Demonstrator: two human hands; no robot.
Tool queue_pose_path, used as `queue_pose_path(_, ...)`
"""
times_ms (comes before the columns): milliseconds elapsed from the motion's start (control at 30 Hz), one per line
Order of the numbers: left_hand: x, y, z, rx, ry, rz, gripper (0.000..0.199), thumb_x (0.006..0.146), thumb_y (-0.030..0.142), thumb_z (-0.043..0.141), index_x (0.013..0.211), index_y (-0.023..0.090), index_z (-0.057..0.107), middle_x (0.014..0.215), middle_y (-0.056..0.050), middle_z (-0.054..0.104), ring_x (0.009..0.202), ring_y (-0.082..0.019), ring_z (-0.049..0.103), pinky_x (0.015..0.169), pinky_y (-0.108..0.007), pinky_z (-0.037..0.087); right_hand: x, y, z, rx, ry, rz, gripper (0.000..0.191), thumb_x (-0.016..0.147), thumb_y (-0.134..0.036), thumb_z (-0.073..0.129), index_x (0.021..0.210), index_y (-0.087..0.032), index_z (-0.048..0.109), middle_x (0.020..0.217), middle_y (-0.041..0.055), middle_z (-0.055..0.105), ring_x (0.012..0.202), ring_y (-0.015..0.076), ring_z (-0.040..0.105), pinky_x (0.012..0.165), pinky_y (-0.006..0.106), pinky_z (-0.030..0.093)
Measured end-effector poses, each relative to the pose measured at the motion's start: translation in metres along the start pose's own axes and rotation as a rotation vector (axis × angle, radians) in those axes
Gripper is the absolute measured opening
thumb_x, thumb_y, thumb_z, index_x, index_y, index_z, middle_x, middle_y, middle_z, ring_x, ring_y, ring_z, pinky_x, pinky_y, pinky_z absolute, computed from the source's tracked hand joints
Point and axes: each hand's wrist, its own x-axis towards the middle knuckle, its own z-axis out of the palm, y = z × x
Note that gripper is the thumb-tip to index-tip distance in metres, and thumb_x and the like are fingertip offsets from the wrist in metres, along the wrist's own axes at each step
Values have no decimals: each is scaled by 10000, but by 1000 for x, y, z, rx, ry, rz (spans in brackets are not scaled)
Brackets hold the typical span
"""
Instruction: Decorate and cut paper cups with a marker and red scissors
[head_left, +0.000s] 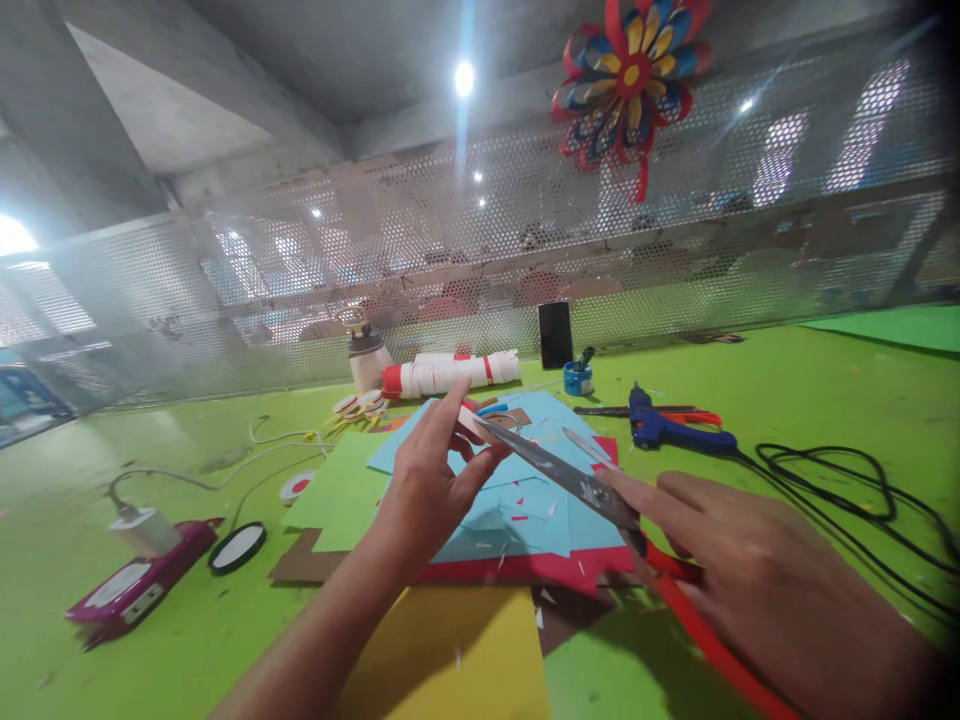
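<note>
My left hand [427,485] is raised over a pile of coloured paper, pinching a small white and red paper piece [471,424] between thumb and fingers. Red-handled scissors [577,485] are in my right hand [757,570], their blades spread and pointing to the upper left. One blade tip is at the small piece; whether it touches is hard to tell. Below lie light blue sheets [532,525] strewn with tiny white and red scraps, a light green sheet [341,485], and a yellow sheet [465,650] nearer me.
Behind the pile are a white and red paper roll [454,376], a bottle [367,362], a dark upright phone-like slab [556,335] and a blue jar [577,379]. A blue glue gun [667,430] with looping cable lies right, a purple power strip [142,580] left.
</note>
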Motion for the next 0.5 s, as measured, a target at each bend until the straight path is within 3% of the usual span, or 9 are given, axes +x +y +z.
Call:
queue_pose_path(267, 0, -1, -1, 29, -27, 14, 527, 843, 246, 666, 1343, 170, 517, 901, -56, 678, 646, -129, 648, 673, -296, 575, 0, 0, -1, 19, -54, 6, 287, 882, -135, 425, 1077, -163, 633, 712, 69, 656, 578, 253, 634, 503, 403, 520)
queue_pose_path(500, 1, -3, 0, 70, -25, 66, 520, 856, 231, 659, 1346, 158, 500, 825, -25, 658, 639, -115, 640, 659, -266, 575, 2, 2, -1, -17, -14, -12, 300, 929, -200, 428, 1155, -147, 618, 791, 105, 682, 628, 257, 662, 511, 391, 539)
